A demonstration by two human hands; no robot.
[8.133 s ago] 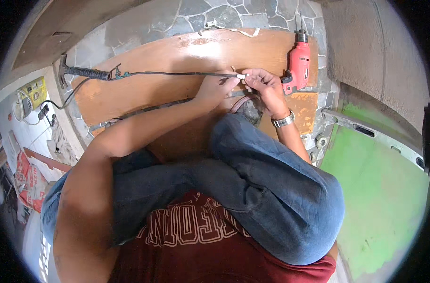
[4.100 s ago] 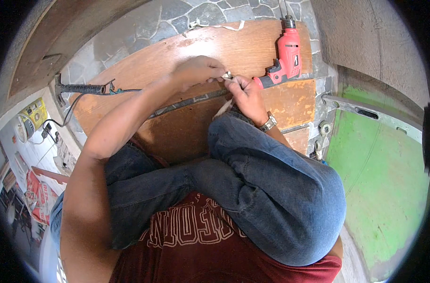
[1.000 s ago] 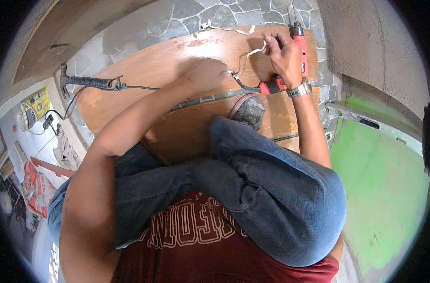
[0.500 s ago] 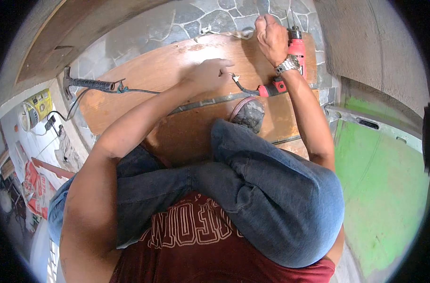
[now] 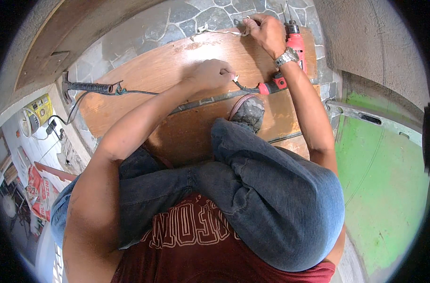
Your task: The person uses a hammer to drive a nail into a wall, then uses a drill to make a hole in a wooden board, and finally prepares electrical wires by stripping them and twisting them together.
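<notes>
My left hand (image 5: 211,75) pinches the white-tipped black cord (image 5: 244,88) leading to the red-and-black power drill (image 5: 296,43) on the brown wooden board (image 5: 144,63). My right hand's (image 5: 267,37) fingers are drawn together at the thin white strip (image 5: 224,31); I cannot tell whether they grip it. Leftward lies the black-handled hammer (image 5: 90,87).

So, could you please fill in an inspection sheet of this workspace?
Surface: brown, varnished wooden boards beside grey stone paving.
Job's things: red-and-black power drill mostly on the boards; thin, crumpled white strip along their far edge.
Clutter: black-handled metal hammer at the left.
Hands: bare left hand at the pale tip of the drill's short black cord; bare right hand near the strip's right end; grips unclear.
Cables: the drill's cord; long black cord by the hammer, its right end hidden.
Surroundings: green panel, silver slotted metal bar.
</notes>
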